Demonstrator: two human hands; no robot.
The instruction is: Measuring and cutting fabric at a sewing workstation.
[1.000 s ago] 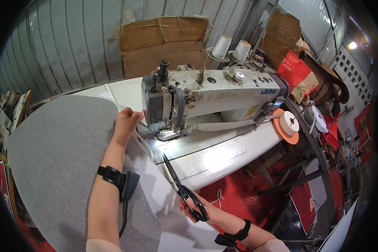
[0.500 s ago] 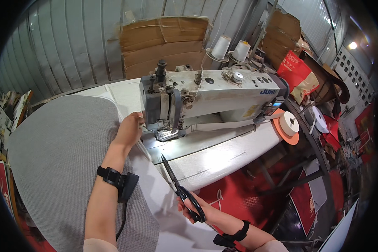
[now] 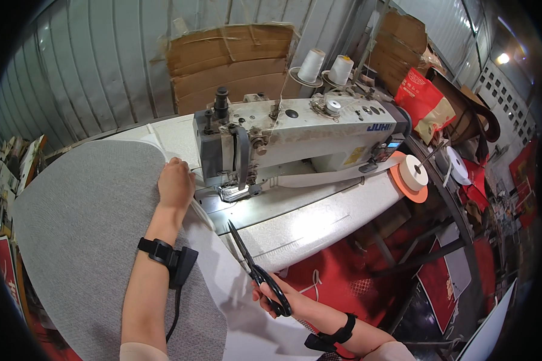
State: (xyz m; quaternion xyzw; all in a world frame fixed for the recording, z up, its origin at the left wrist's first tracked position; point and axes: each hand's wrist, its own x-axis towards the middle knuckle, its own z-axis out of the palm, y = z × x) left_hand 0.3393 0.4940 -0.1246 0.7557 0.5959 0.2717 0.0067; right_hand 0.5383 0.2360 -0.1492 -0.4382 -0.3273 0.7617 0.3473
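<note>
My right hand (image 3: pixel 272 296) grips a pair of black-handled scissors (image 3: pixel 243 248). The blades lie close together and point up toward the sewing machine's needle area. My left hand (image 3: pixel 176 185) is closed beside the machine head, at the white-edged border of a large grey piece of fabric (image 3: pixel 96 234). Its fingertips are hidden, so what they pinch does not show. Just right of that hand stands the sewing machine (image 3: pixel 301 129), its lamp lighting the presser foot (image 3: pixel 235 192). A white strip (image 3: pixel 331 178) runs along the machine bed behind the needle area.
Two white thread cones (image 3: pixel 311 66) stand behind the machine. A roll of white tape (image 3: pixel 413 173) on an orange disc sits at the table's right end. Cardboard (image 3: pixel 232 66) leans on the metal wall. Red material (image 3: pixel 337 283) lies below the table's front edge.
My left hand has drawn slightly left and up, away from the needle area. The scissors remain in my right hand, almost unmoved. The view has shifted a little.
</note>
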